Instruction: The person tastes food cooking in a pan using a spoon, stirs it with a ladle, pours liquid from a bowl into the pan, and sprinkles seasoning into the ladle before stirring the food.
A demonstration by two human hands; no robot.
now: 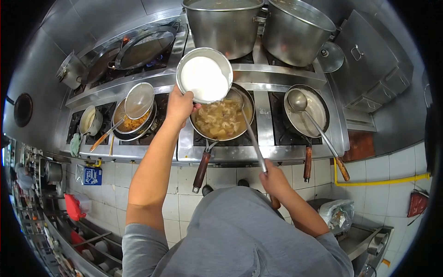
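Note:
My left hand [179, 107] grips the edge of a round metal pot [181, 87] and holds it above the stove. White, creamy liquid [203, 76] fills much of this pot, which tilts slightly over the far side of a frying pan [221, 139]. In that pan lies a brownish stew [220, 119] with pale chunks in broth. Closed around the long handle of a ladle [254, 141] is my right hand [275, 179]; the ladle's head rests in the pan, partly hidden at its far side. The pan's wooden handle [201, 170] points toward me.
To the right, a second pan [324, 104] holds pale liquid and another ladle [297, 99]. A strainer [139, 100] lies over a bowl of orange-brown bits at left, beside a small pot [91, 121]. Two tall stockpots [224, 32] stand behind. A yellow pipe [383, 181] runs at right.

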